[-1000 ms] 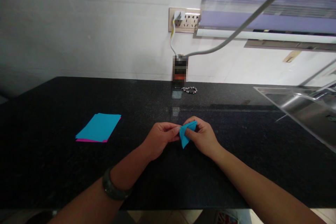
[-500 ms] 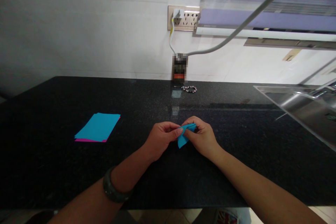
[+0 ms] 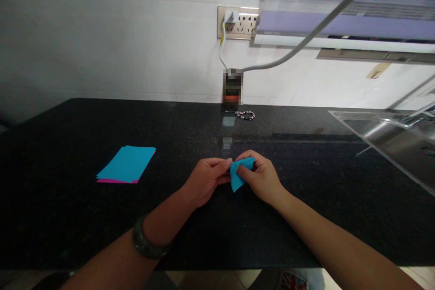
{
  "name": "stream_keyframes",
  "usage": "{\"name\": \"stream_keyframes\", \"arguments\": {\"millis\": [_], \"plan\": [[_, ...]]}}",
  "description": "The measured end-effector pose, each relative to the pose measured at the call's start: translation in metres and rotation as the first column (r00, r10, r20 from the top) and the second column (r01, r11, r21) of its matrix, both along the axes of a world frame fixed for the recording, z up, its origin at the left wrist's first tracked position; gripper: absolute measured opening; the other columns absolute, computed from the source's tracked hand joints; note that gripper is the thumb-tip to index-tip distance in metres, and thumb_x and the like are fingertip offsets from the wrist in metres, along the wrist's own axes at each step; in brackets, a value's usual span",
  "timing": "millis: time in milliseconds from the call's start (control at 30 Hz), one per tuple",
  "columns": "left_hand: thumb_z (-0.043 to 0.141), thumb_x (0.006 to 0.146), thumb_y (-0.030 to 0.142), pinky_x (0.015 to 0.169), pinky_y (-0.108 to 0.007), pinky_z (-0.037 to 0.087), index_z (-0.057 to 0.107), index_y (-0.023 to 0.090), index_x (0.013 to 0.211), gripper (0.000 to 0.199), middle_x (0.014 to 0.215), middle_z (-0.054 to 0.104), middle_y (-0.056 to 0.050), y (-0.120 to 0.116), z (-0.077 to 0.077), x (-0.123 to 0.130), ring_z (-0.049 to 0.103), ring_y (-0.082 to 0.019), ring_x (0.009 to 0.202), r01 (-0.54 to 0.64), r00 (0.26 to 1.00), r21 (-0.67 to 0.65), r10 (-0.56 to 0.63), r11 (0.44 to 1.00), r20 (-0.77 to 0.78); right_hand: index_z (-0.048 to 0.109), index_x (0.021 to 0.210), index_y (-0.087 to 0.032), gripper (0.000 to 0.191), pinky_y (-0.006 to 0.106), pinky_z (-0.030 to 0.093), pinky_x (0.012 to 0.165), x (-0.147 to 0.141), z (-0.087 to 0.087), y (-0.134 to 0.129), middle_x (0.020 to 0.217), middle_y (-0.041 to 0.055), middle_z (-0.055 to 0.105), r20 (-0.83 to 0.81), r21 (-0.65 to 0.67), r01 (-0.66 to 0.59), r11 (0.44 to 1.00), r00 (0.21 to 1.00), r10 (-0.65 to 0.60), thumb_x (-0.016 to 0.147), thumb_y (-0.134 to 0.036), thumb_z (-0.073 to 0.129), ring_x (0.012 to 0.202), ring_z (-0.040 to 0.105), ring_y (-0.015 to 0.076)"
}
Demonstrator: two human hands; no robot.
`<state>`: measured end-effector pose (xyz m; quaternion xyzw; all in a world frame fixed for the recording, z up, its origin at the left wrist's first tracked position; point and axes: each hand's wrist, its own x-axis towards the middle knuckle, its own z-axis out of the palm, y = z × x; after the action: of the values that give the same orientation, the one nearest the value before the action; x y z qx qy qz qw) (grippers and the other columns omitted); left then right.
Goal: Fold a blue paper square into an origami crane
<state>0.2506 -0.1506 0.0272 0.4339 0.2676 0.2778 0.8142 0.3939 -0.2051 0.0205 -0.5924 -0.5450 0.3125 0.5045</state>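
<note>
Above the counter (image 3: 170, 136), nearly closed right fingers (image 3: 247, 173) pinch folded blue paper (image 3: 237, 182).

Shows as blue paper (image 3: 235, 181), folded small, tapering to a near corner, pinched in the right fingers (image 3: 246, 173) over the bench (image 3: 306, 163)

The left forearm (image 3: 168, 217) and the right forearm (image 3: 319, 231) slanted inward from the lower corners. The left hand (image 3: 205, 182) had its thumb extended toward the right hand (image 3: 263, 174), and the 2 were close together. The right was curled in a pinch (thumb in front). Whether the left fingertips pressed together was hard to make out.
</note>
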Motion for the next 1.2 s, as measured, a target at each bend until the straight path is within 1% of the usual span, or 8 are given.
{"name": "stream_keyframes", "arguments": {"millis": [300, 533, 733, 900, 1067, 1200], "plan": [[0.062, 0.072, 0.026, 0.069, -0.031, 0.049, 0.067, 0.008, 0.076, 0.019, 0.069, 0.067, -0.007, -0.0003, 0.0011, 0.0007, 0.061, -0.014, 0.066, -0.012, 1.0, -0.029, 0.012, 1.0, -0.013, 0.054, 0.078, -0.019, 0.01, 0.024, 0.042, 0.055, -0.0002, -0.0012, 0.001, 0.065, -0.002, 0.054, 0.022, -0.018, -0.003, 1.0, 1.0, 0.003, 0.069, -0.02, 0.057, 0.056, 0.049, 0.0104], [0.061, 0.073, 0.028, 0.069, -0.031, 0.049, 0.067, 0.008, 0.077, 0.021, 0.072, 0.067, -0.008, 0.0004, -0.0002, -0.0001, 0.062, -0.015, 0.068, 0.014, 1.0, -0.044, -0.014, 0.999, -0.007, 0.053, 0.076, -0.018, 0.012, 0.023, 0.042, 0.052, 0.0012, -0.002, 0.0019, 0.064, -0.002, 0.053, -0.037, -0.02, -0.021, 1.0, 0.999, 0.02, 0.068, -0.023, 0.06, 0.056, 0.049, 0.0104], [0.06, 0.074, 0.028, 0.068, -0.03, 0.048, 0.067, 0.008, 0.076, 0.021, 0.07, 0.066, -0.007, 0.0001, 0.0002, -0.0001, 0.061, -0.014, 0.066, 0.013, 1.0, -0.034, -0.014, 0.999, -0.01, 0.053, 0.079, -0.018, 0.011, 0.023, 0.042, 0.053, -0.0001, -0.0018, 0.0009, 0.066, -0.0017, 0.053, -0.012, -0.023, -0.018, 1.0, 1.0, 0.018, 0.07, -0.022, 0.057, 0.057, 0.049, 0.0107], [0.061, 0.073, 0.029, 0.069, -0.03, 0.048, 0.067, 0.009, 0.076, 0.022, 0.07, 0.066, -0.006, -0.0005, 0.0014, 0.0002, 0.061, -0.014, 0.066, 0.015, 1.0, -0.031, -0.015, 0.999, -0.011, 0.052, 0.079, -0.018, 0.01, 0.022, 0.041, 0.051, -0.0015, -0.0003, 0.0003, 0.064, -0.0022, 0.051, 0.007, -0.036, 0.001, 0.999, 1.0, -0.001, 0.071, -0.022, 0.056, 0.055, 0.047, 0.0099], [0.068, 0.066, 0.027, 0.067, -0.028, 0.048, 0.066, 0.01, 0.073, 0.019, 0.065, 0.064, -0.004, -0.0002, 0.0022, 0.0008, 0.059, -0.012, 0.062, -0.052, 0.998, -0.023, 0.051, 0.998, -0.042, 0.053, 0.083, -0.019, 0.01, 0.023, 0.041, 0.054, -0.0026, 0.0008, -0.0015, 0.066, -0.0011, 0.052, 0.051, 0.023, -0.029, 0.999, 0.998, 0.028, 0.074, -0.023, 0.054, 0.058, 0.048, 0.0106], [0.067, 0.067, 0.03, 0.06, -0.025, 0.048, 0.064, 0.01, 0.07, 0.02, 0.061, 0.062, -0.002, 0.0005, 0.0005, 0.001, 0.057, -0.01, 0.057, -0.07, 0.996, -0.021, 0.069, 0.997, -0.055, 0.054, 0.081, -0.019, 0.007, 0.024, 0.041, 0.056, -0.0025, -0.0001, -0.0025, 0.069, 0.0001, 0.053, 0.103, 0.074, -0.008, 0.997, 0.995, 0.0, 0.077, -0.024, 0.052, 0.061, 0.049, 0.0114]]}}
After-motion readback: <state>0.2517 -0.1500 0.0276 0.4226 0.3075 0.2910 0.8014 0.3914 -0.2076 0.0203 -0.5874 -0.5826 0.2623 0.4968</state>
